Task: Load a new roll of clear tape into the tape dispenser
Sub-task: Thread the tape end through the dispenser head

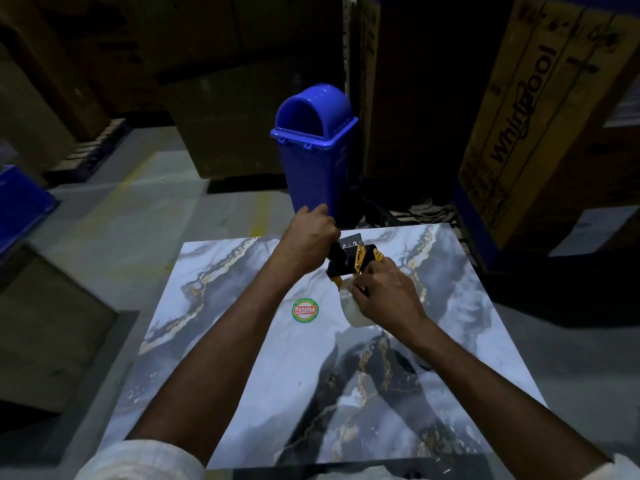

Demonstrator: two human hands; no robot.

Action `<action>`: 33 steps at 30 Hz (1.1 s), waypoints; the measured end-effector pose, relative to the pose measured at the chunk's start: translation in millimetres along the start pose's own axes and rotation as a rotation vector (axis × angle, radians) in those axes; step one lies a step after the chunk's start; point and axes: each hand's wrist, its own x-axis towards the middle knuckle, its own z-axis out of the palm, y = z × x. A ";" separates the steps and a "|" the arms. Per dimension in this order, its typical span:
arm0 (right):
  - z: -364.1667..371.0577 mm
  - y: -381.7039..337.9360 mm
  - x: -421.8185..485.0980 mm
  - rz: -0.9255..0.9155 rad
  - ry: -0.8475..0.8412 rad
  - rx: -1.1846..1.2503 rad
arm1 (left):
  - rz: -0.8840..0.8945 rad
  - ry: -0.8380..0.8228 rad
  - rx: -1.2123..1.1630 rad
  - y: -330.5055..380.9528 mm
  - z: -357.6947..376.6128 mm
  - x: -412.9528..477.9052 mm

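Tape roll [351, 311], clear, glossy, against black-yellow dispenser [349, 259].

Both forearms reach forward, sleeves rolled back. The left hand [306, 237] is clenched in a fist; the right hand [388, 292] curls, its fingers [360, 294] apparently pinching.
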 end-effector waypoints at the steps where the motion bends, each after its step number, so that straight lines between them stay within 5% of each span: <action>1: 0.5 -0.6 0.4 0.013 -0.006 -0.003 | -0.004 -0.003 -0.001 -0.2 0.4 -0.6; 11: 8.0 2.0 -0.7 -0.042 -0.016 -0.017 | -0.011 0.052 -0.029 2.5 13.0 -3.7; 21: 18.0 15.0 3.4 0.439 -0.179 0.317 | 0.087 0.265 -0.029 17.0 51.8 -29.1; 28: 23.4 26.9 13.3 0.830 -0.124 0.602 | 0.039 0.470 -0.048 29.9 90.6 -65.3; 33: 47.8 24.4 7.6 0.932 -0.087 0.571 | -0.046 0.371 -0.142 46.7 101.2 -78.0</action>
